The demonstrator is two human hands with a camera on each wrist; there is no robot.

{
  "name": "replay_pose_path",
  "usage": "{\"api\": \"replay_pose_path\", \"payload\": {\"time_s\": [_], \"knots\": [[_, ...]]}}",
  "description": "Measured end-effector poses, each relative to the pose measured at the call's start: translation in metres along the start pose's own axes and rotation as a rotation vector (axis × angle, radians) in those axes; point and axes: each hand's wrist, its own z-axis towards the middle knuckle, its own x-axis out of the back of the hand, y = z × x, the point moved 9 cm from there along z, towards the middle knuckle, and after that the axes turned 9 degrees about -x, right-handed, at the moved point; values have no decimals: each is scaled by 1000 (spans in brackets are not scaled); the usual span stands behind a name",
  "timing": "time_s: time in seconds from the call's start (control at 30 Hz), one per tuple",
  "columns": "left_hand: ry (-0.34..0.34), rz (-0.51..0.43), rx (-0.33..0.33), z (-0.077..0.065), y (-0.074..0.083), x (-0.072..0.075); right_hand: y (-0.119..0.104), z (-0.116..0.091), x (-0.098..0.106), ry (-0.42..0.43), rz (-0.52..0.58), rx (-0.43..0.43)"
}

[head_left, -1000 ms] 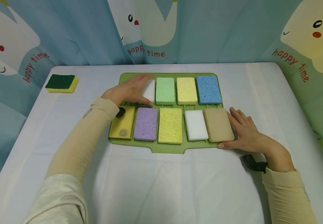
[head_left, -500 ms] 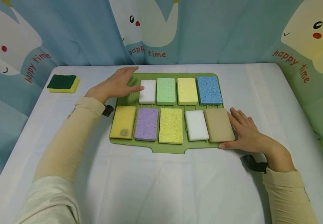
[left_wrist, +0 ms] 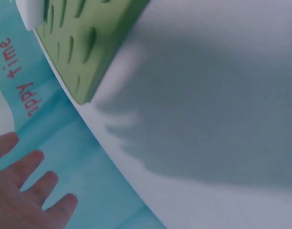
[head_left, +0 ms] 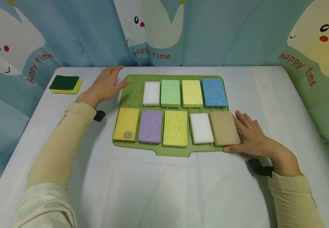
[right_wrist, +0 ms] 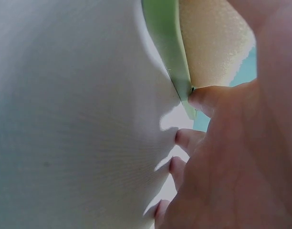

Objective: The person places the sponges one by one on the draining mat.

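Observation:
A green mat (head_left: 134, 95) with raised ribs carries two rows of sponges. In the far row are a white sponge (head_left: 151, 93), a mint green one (head_left: 170, 93), a pale yellow one (head_left: 192, 93) and a blue one (head_left: 214, 92). The near row runs from a golden sponge (head_left: 126, 122) past a purple one (head_left: 150, 126) to a beige sponge (head_left: 225, 128). My left hand (head_left: 103, 85), fingers spread and holding nothing, hovers left of the mat's far corner. My right hand (head_left: 251, 136) rests at the mat's right end, fingers extended, touching beside the beige sponge.
On the table's far left lies a yellow sponge with a dark green scouring top (head_left: 65, 84). The near row also has a bright yellow sponge (head_left: 175, 128) and a white one (head_left: 201, 128). A patterned curtain (head_left: 224, 34) hangs behind the white tablecloth (head_left: 164, 190).
My left hand has left the white sponge at the far row's left end and moved left, off the mat. That sponge stays on the mat. My right hand keeps its place.

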Motion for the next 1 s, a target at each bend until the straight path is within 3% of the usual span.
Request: {"api": "replay_pose_path", "payload": {"time_s": [0.23, 0.5, 0.77, 1.0], "knots": [[43, 49, 99, -8, -23, 8, 1, -1, 1, 5, 4, -2], [55, 129, 286, -28, -75, 20, 2, 0, -1, 2, -3, -4], [28, 138, 443, -46, -115, 23, 2, -2, -2, -12, -1, -23], [22, 85, 504, -67, -138, 24, -1, -3, 0, -14, -5, -21]]}}
